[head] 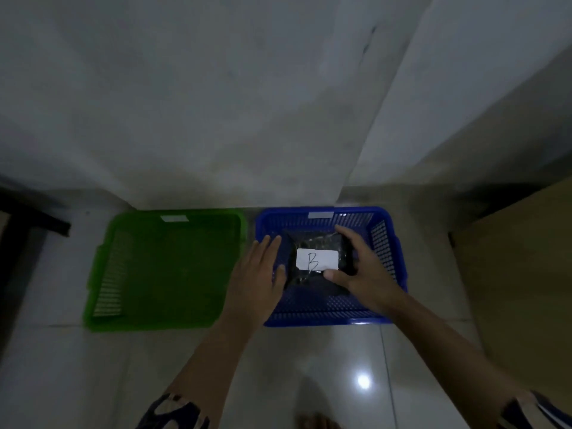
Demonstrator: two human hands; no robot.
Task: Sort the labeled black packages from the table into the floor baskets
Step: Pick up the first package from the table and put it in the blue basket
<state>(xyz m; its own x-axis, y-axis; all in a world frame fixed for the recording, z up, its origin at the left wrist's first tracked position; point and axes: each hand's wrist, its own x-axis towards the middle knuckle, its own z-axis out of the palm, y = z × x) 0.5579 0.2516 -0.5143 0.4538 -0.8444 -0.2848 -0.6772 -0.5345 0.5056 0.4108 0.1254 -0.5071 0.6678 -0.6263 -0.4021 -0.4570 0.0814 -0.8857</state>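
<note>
Right grip (359, 267) wraps the right edge of the black package (318, 243), fingers over its far corner and thumb at its near edge, while the left hand (257, 274) lies flat and spread just beside its left side, holding nothing. That package, with a white label (317, 259) marked B, sits inside the blue basket (390, 230) on the floor, so this one looks as good as sorted. Beside it, the green basket (102, 264) appears empty. How many packages remain cannot be told; the desk is out of view. Both arms reach forward and down, palms downward.
</note>
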